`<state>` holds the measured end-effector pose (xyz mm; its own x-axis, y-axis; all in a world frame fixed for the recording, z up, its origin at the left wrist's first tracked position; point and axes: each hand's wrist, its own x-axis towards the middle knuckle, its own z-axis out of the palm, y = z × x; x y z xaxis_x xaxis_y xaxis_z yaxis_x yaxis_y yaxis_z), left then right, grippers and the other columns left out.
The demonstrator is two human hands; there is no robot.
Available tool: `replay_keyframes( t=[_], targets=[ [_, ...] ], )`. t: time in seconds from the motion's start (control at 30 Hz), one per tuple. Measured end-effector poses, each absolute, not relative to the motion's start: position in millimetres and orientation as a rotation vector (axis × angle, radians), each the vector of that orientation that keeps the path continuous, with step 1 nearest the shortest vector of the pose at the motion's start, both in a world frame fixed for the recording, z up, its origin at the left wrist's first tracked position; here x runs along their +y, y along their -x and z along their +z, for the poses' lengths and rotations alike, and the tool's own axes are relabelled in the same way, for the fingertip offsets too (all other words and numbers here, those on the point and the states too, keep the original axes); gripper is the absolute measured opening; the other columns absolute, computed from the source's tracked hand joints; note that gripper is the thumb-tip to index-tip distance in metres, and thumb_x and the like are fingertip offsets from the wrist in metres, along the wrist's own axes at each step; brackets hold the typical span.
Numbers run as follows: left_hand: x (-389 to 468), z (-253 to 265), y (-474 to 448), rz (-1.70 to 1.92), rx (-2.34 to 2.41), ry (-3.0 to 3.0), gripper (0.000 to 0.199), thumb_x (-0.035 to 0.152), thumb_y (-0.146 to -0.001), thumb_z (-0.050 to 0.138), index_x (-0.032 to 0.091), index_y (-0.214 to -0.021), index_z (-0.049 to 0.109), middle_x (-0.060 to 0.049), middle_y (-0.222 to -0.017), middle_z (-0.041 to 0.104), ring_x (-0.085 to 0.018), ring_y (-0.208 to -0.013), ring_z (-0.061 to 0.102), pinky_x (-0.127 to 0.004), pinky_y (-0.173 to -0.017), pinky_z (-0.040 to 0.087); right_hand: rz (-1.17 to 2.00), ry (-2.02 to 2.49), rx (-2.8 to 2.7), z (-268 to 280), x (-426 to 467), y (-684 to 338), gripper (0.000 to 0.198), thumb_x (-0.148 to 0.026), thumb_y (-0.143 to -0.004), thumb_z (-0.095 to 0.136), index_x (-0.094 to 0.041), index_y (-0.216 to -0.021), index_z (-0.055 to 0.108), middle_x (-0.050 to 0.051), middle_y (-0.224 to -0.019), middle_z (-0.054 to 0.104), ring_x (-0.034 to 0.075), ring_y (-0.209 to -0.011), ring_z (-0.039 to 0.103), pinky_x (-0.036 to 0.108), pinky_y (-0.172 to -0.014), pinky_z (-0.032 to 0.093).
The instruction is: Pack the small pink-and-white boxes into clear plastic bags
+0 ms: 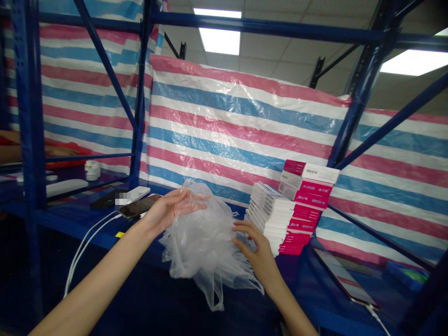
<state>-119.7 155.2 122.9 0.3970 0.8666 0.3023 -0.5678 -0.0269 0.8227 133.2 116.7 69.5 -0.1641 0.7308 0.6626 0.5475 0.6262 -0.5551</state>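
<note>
A loose bunch of thin clear plastic bags (203,242) sits on the blue shelf in front of me, some of the handles drooping over its front edge. My left hand (175,207) is at the bunch's upper left, fingers stretched out against the film, with a crumpled part of it behind and around the fingertips. On the right side, my right hand (257,247) has its thumb and fingers apart, their tips at the edge of the plastic. Whether those tips touch it, I cannot tell.
Right of the bags stand stacked white boxes (268,210) and pink-and-white boxes (308,210). Phones on cables lie at left (140,206) and right (346,275). Blue rack posts (30,116) and striped sheeting (227,126) enclose the shelf. Another person's arm (56,151) shows far left.
</note>
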Motion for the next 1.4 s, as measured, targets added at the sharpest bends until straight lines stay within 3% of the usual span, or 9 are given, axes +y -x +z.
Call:
replay_keyframes(
  t=[0.13,0.33,0.47,0.63,0.83,1.0,1.13,1.3,1.4],
  targets=[
    [156.6,124.1,122.5,1.204,0.391,-1.074,0.009,0.015,-0.079,0.054,0.01,-0.072,0.057,-0.018,-0.103,0.065,-0.028,-0.097,0.062,-0.032,-0.082,0.051,0.312,1.004,-1.778,61.1,118.1,-130.4,0.01,-0.027,-0.075,0.061,-0.023,-0.085,0.065,0.005,-0.104,0.061,0.02,-0.098,0.056,0.028,-0.071,0.045],
    [166.3,123.4,130.0,1.262,0.462,-1.149,0.008,0.015,-0.081,0.053,0.009,-0.079,0.058,-0.018,-0.098,0.067,-0.025,-0.087,0.066,-0.027,-0.074,0.054,0.502,0.923,-1.598,58.5,123.0,-127.6,0.006,-0.025,-0.075,0.061,-0.019,-0.076,0.061,0.003,-0.081,0.062,0.017,-0.08,0.06,0.028,-0.073,0.046],
    [171.1,124.3,139.7,1.282,0.6,-1.313,0.025,0.021,-0.082,0.055,0.011,-0.105,0.055,-0.016,-0.096,0.067,-0.025,-0.083,0.067,-0.028,-0.07,0.055,0.574,0.915,-1.493,57.6,127.8,-132.0,0.012,-0.03,-0.075,0.061,-0.019,-0.082,0.06,0.001,-0.072,0.061,0.015,-0.069,0.062,0.027,-0.069,0.047],
    [168.6,132.6,148.5,1.294,0.601,-1.401,0.052,0.025,-0.085,0.051,0.022,-0.133,0.034,-0.013,-0.098,0.067,-0.023,-0.077,0.068,-0.03,-0.069,0.055,0.565,0.918,-1.428,61.6,133.6,-137.3,0.02,-0.032,-0.074,0.063,-0.019,-0.088,0.057,0.0,-0.07,0.06,0.015,-0.065,0.061,0.028,-0.067,0.047],
    [175.3,145.7,151.8,1.444,0.525,-1.324,0.05,0.016,-0.083,0.05,0.018,-0.131,0.037,-0.015,-0.1,0.066,-0.019,-0.067,0.068,-0.024,-0.058,0.054,0.601,0.915,-1.463,79.6,135.8,-146.3,0.023,-0.038,-0.068,0.067,-0.018,-0.08,0.062,0.002,-0.07,0.062,0.016,-0.068,0.06,0.028,-0.064,0.047],
    [177.4,131.8,133.0,1.453,0.598,-1.007,0.04,0.033,-0.088,0.042,0.016,-0.125,0.042,-0.014,-0.112,0.06,-0.018,-0.084,0.064,-0.026,-0.067,0.051,0.833,0.844,-1.194,91.4,142.8,-146.0,0.024,-0.034,-0.057,0.074,-0.019,-0.073,0.064,-0.001,-0.069,0.06,0.013,-0.066,0.058,0.028,-0.066,0.05],
    [162.8,83.4,108.4,1.509,0.797,-0.859,0.057,0.046,-0.081,0.05,0.02,-0.13,0.035,-0.013,-0.12,0.054,-0.021,-0.095,0.06,-0.028,-0.071,0.048,1.026,0.788,-0.915,90.6,153.1,-144.0,0.026,-0.027,-0.048,0.078,-0.018,-0.069,0.064,-0.002,-0.064,0.061,0.012,-0.063,0.06,0.026,-0.068,0.05],
    [132.6,26.8,66.7,1.506,0.943,-1.171,0.099,0.029,-0.052,0.08,0.027,-0.135,0.026,-0.013,-0.128,0.046,-0.026,-0.106,0.052,-0.03,-0.082,0.042,1.089,0.755,-0.801,79.4,160.4,-136.0,0.025,-0.024,-0.047,0.076,-0.018,-0.068,0.063,-0.001,-0.063,0.064,0.012,-0.061,0.062,0.026,-0.067,0.051],
    [129.8,26.8,53.5,1.465,0.918,-1.313,0.088,0.033,-0.057,0.077,0.022,-0.132,0.031,-0.012,-0.115,0.055,-0.024,-0.098,0.055,-0.03,-0.081,0.041,1.061,0.75,-0.836,74.0,159.3,-133.8,0.023,-0.025,-0.05,0.074,-0.019,-0.069,0.063,-0.001,-0.064,0.065,0.013,-0.061,0.063,0.028,-0.068,0.052]
  ],
)
